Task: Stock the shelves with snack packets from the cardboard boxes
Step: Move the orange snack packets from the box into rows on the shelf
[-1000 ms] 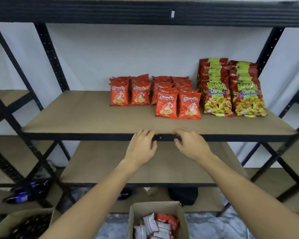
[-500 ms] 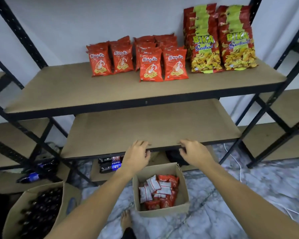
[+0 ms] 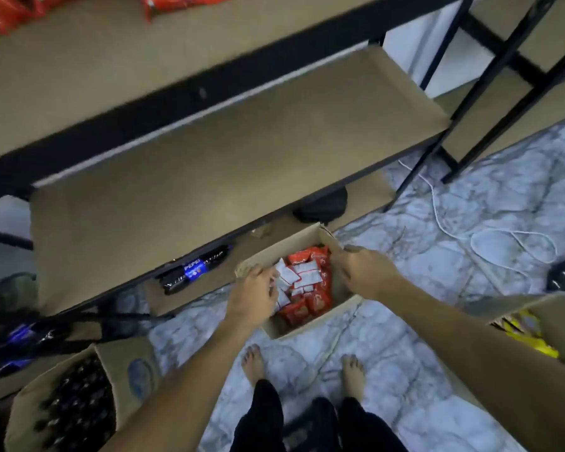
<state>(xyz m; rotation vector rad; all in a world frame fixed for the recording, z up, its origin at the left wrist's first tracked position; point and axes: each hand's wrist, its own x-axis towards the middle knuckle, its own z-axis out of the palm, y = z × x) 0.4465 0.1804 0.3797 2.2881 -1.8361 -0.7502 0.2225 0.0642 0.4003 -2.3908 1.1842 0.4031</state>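
the cardboard box of red snack packets sat on the floor below the shelf. the left hand and right hand curled over its opposite rims, apparently to lift it.

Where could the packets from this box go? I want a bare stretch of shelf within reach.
The middle shelf board right above the cardboard box shows bare across its visible width. The top shelf is bare along its front edge, with red snack packets behind. The bottom shelf is crowded: Pepsi bottles and a dark bag.
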